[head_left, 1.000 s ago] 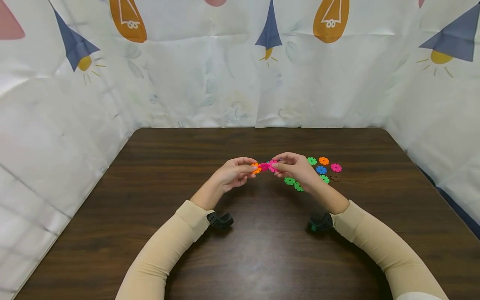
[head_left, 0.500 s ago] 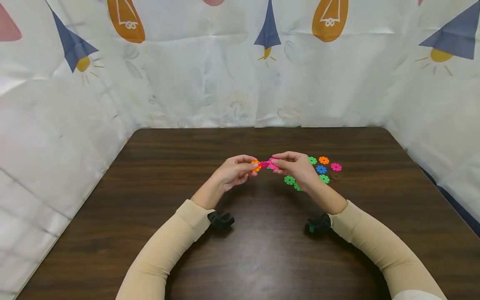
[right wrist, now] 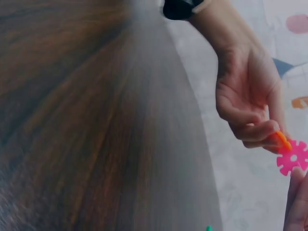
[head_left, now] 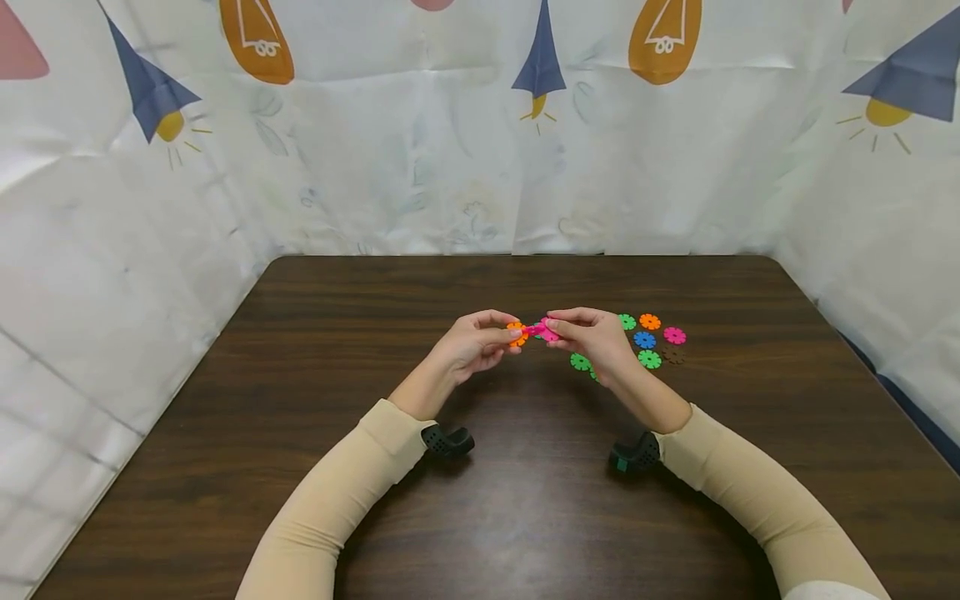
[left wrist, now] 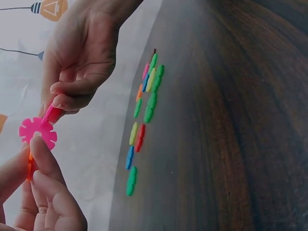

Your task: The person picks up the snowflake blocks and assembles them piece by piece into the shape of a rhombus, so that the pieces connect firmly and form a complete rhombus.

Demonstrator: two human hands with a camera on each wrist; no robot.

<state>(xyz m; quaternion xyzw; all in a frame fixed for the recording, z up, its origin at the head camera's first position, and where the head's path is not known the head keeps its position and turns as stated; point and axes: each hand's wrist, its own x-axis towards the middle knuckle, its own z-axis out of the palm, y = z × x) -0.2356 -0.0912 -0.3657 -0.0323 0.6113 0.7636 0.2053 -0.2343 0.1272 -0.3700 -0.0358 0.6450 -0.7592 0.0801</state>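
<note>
Both hands hold a small chain of notched plastic building discs above the table. My left hand (head_left: 474, 346) pinches the orange disc (head_left: 517, 334) between thumb and fingers. Opposite it, my right hand (head_left: 596, 337) pinches a pink disc (head_left: 551, 330) at the other end. Between them sits a second pink disc (left wrist: 38, 131), face-on in the left wrist view and joined at an angle to the discs on either side. The right wrist view shows the same middle pink disc (right wrist: 291, 159) beside the orange edge (right wrist: 284, 140), while fingers partly cover both end discs.
Loose discs lie flat on the dark wooden table (head_left: 480, 517) beyond and beside my right hand: green (head_left: 649, 359), blue (head_left: 644, 340), orange (head_left: 650, 322), pink (head_left: 675, 335) and brown (head_left: 674, 355). Yellow (left wrist: 133, 133) and red (left wrist: 140, 137) ones show in the left wrist view. A printed curtain (head_left: 480, 167) surrounds the table.
My left hand has shifted slightly right, closer to the right hand. The middle pink disc has turned more edge-on in the head view. Both hands keep their hold.
</note>
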